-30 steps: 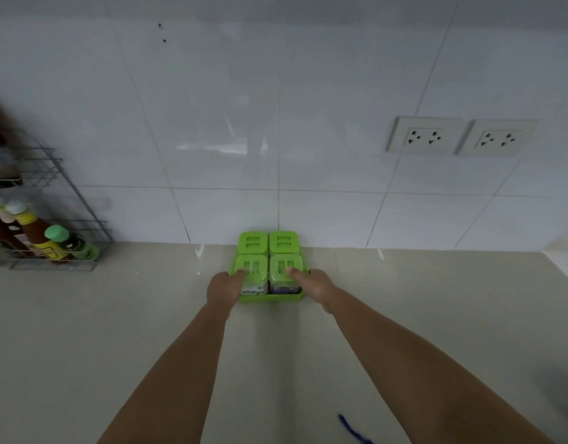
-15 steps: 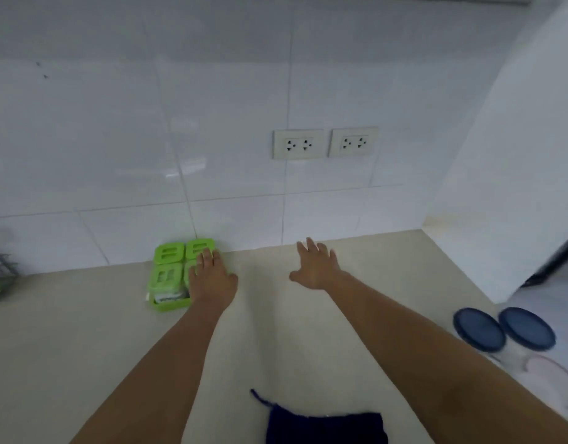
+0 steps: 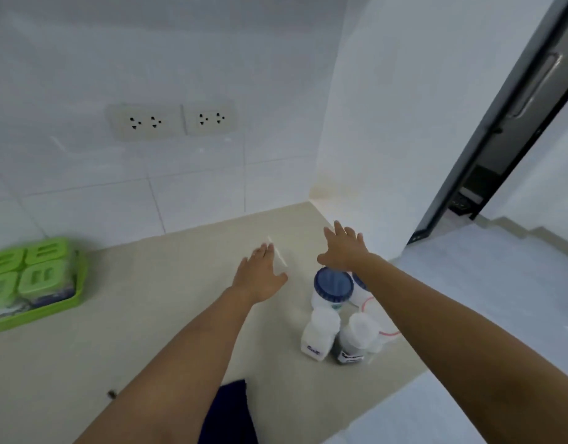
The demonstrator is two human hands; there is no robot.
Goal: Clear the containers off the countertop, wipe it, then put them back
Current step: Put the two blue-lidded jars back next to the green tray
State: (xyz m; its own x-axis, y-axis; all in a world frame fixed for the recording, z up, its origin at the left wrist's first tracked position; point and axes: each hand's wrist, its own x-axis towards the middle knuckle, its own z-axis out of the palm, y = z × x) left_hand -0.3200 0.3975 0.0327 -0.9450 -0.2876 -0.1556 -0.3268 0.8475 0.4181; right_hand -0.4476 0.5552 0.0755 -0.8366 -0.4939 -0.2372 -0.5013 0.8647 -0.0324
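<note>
A green tray [image 3: 52,307] with green-lidded jars stands on the beige countertop [image 3: 148,331] at the far left, against the tiled wall. A cluster of white jars stands near the counter's right end: a blue-lidded jar [image 3: 332,288] at the back, a white bottle [image 3: 319,333] and a dark-labelled bottle [image 3: 354,339] in front. My left hand [image 3: 260,275] hovers open just left of the cluster. My right hand [image 3: 343,248] reaches open above and behind the blue lid. Neither hand holds anything. A second blue lid is mostly hidden behind my right forearm.
A dark blue cloth [image 3: 228,411] lies at the counter's front edge between my arms. Two wall sockets [image 3: 172,121] sit above the counter. A white side wall [image 3: 388,139] closes the counter's right end; a dark door frame [image 3: 500,129] lies beyond.
Both hands have left the green tray and swung right toward the white jars. The view turned right, so the tray now sits at the far left.
</note>
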